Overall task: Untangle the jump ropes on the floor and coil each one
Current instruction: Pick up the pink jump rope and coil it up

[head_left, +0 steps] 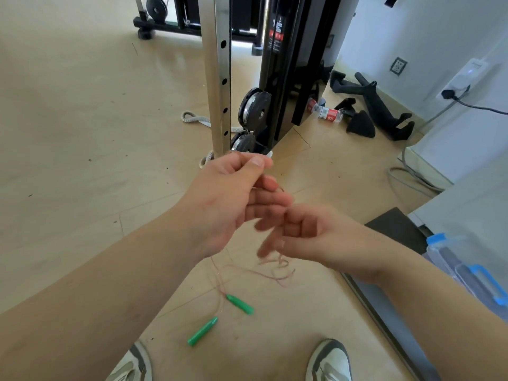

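Observation:
A thin pinkish jump rope (275,272) hangs from my hands and lies in loose loops on the floor. Its two green handles (239,304) (203,331) rest on the floor between my feet. My left hand (233,196) is raised and pinches the rope between thumb and forefinger. My right hand (305,235) sits just below it, blurred, fingers curled with the rope running among them. A second rope, white and braided (192,118), lies on the floor behind the metal post, partly hidden.
A cable machine with a perforated steel post (218,78) and black pulleys (254,105) stands straight ahead. Black handles (371,105) and a bottle (327,112) lie at the right. A blue-latched clear box (467,268) and a dark mat (395,226) are near my right arm.

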The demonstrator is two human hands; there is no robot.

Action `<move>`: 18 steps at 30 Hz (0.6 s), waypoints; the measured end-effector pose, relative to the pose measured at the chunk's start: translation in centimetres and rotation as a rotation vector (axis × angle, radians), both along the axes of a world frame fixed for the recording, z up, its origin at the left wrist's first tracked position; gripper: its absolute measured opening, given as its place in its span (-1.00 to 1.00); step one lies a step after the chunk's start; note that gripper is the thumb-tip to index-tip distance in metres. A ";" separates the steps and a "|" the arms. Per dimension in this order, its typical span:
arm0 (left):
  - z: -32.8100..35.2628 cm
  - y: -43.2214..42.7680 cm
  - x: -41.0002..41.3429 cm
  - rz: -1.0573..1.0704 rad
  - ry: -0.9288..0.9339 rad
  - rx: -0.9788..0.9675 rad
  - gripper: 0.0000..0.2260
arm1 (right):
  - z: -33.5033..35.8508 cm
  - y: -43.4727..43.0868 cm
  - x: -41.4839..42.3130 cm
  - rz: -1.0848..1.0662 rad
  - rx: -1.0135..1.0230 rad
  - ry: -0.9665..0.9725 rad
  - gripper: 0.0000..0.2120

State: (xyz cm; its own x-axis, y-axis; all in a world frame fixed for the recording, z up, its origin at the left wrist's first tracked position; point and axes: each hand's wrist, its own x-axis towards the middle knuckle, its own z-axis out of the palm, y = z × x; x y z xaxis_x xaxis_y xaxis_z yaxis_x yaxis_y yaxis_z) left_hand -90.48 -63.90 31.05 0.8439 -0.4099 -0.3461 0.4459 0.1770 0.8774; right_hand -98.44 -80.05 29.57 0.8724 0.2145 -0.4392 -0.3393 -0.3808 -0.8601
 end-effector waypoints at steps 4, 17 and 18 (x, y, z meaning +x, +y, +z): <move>0.8 1.3 1.7 0.156 0.079 -0.191 -0.81 | -1.5 -0.4 0.0 0.128 -0.406 0.102 -0.78; -1.4 0.8 -3.6 -0.933 -0.245 0.574 -0.77 | 0.7 -0.6 2.1 -0.804 0.455 -0.049 -0.73; -1.4 1.1 -3.7 -0.963 -0.304 0.634 -0.81 | 0.7 -1.0 2.2 -0.864 0.487 -0.044 -0.70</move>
